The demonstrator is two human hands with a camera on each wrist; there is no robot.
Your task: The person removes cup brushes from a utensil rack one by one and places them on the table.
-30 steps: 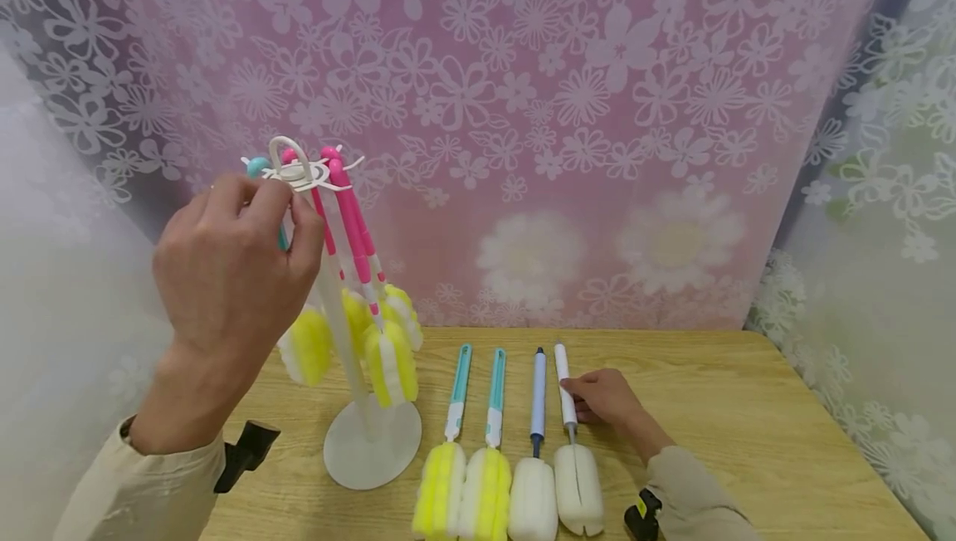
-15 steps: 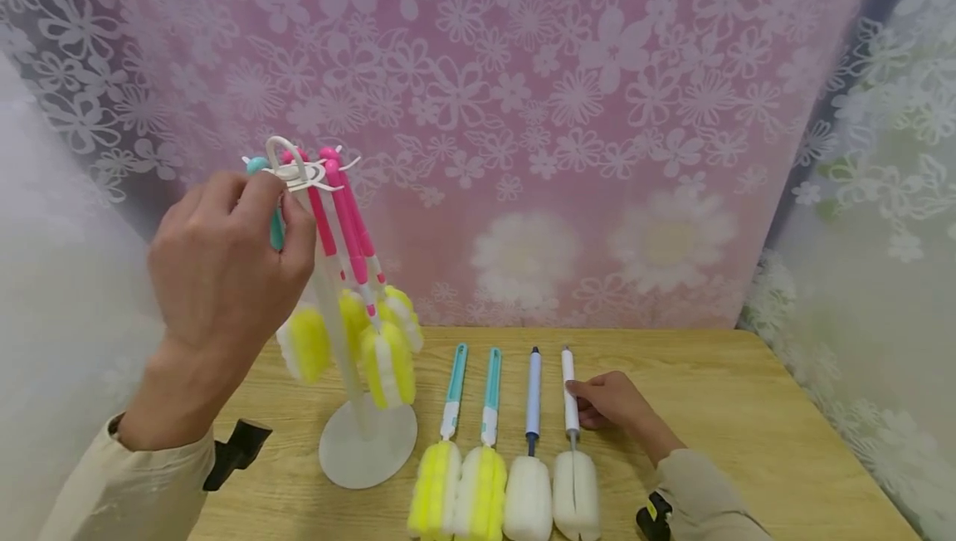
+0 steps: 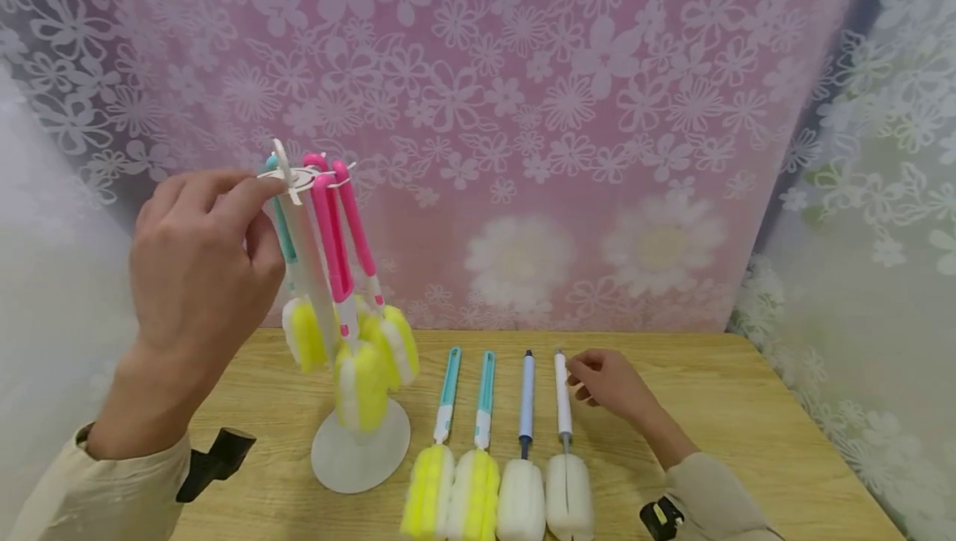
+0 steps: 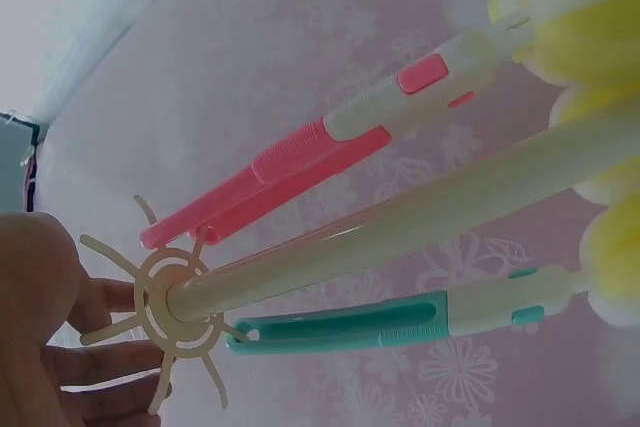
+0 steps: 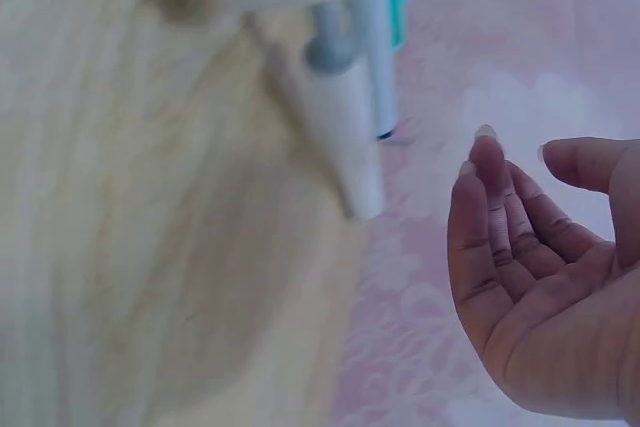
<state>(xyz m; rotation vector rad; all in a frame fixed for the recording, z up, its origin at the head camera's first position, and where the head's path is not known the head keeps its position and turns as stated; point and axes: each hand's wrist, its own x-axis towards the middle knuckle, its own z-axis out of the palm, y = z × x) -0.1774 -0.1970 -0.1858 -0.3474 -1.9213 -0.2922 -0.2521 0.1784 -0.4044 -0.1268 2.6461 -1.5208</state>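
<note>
Wood grain covered the table (image 3: 709, 408), backed by a pink curtain (image 3: 515, 109) patterned with white flowers. The left hand (image 3: 205, 263), fingers nearly straight and thumb apart, touched the top of a white rack (image 4: 400, 230) hung with yellow-and-white sponge brushes (image 3: 362, 392). The right hand (image 3: 612, 387), loosely curved, held nothing beside a white-handled brush (image 3: 563, 412), rightmost of four lying down.

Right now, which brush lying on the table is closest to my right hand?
The white-handled brush, at the row's right end, beside your right hand. The blue-handled brush and two teal-handled brushes lie farther left.
</note>
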